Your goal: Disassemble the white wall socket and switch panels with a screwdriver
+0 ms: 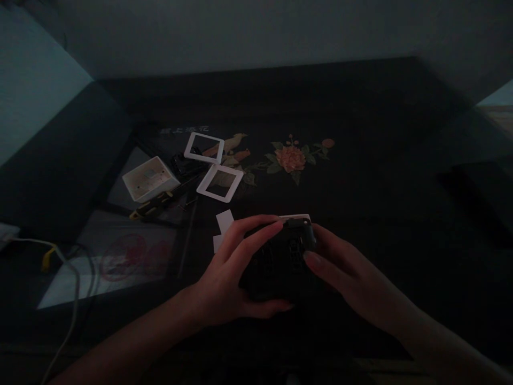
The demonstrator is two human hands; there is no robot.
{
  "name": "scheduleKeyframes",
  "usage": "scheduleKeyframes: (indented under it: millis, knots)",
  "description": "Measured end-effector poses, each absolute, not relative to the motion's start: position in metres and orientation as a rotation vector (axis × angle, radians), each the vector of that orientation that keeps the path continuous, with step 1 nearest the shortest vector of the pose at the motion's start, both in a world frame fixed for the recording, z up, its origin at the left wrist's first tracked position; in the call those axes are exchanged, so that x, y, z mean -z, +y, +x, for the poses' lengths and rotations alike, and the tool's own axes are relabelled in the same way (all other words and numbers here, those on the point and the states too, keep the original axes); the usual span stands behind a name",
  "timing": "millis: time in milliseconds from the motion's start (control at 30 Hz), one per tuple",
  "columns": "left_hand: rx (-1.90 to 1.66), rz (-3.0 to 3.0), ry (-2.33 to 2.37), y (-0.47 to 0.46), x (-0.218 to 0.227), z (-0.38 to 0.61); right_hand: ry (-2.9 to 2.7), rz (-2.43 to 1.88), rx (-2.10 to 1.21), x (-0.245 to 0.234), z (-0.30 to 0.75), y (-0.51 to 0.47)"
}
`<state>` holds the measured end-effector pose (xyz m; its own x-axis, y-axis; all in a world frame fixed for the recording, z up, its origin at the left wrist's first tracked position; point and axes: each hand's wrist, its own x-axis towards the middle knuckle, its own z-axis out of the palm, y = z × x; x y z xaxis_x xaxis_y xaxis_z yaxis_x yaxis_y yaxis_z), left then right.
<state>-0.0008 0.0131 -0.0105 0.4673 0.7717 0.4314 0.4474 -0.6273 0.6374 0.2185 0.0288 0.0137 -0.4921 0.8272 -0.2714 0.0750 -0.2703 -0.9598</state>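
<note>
Between my two hands, low over the dark table, is a black wall-switch body (295, 250) with a pale edge at its far side. My left hand (236, 272) curves around its left side, fingertips on the top and thumb along the near side. My right hand (340, 262) grips the right corner between thumb and fingers. Dim light hides much of the lower part. Two small white plates (224, 220) lie just beyond my left hand, partly covered by it.
Two white square frames (203, 159) lie further back, with a white wall box (140, 179) to their left. Nearby are a black-and-yellow screwdriver (154, 205), some screws (185, 205) and dark parts (182, 162). A white cable (76, 289) runs along the left.
</note>
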Motion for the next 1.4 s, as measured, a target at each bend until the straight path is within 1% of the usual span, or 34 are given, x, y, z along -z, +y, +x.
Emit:
scheduleKeyframes:
  millis: [133, 200, 300, 433, 567, 1000, 1133, 1300, 1400]
  knots:
    - [-1.018, 2.171, 0.906, 0.01, 0.01, -0.001, -1.508, -1.195, -1.743, -0.012, 0.221, 0.026]
    - [-1.061, 1.977, 0.885, 0.01, 0.007, -0.001, -1.522, -1.191, -1.669, -0.014, 0.222, 0.026]
    - [-1.09, 1.571, 0.999, 0.012, -0.004, -0.001, -1.535, -1.22, -1.462, -0.018, 0.223, 0.028]
    - [-0.928, 1.198, 1.126, 0.019, -0.017, 0.001, -1.543, -1.222, -1.314, -0.019, 0.222, 0.029]
    - [-0.846, 1.043, 1.17, 0.022, -0.018, 0.003, -1.614, -1.2, -1.26, -0.017, 0.221, 0.025]
    - [-0.98, 0.919, 1.11, 0.026, -0.006, 0.002, -1.635, -1.271, -1.21, -0.016, 0.22, 0.026]
    - [-1.021, 0.923, 1.107, 0.023, -0.007, 0.005, -1.606, -1.275, -1.248, -0.016, 0.218, 0.026]
    - [-1.124, 1.142, 1.268, 0.017, -0.007, 0.01, -1.589, -1.284, -1.246, -0.015, 0.216, 0.026]
    - [-1.109, 1.339, 1.319, 0.015, -0.006, 0.009, -1.6, -1.3, -1.219, -0.015, 0.215, 0.026]
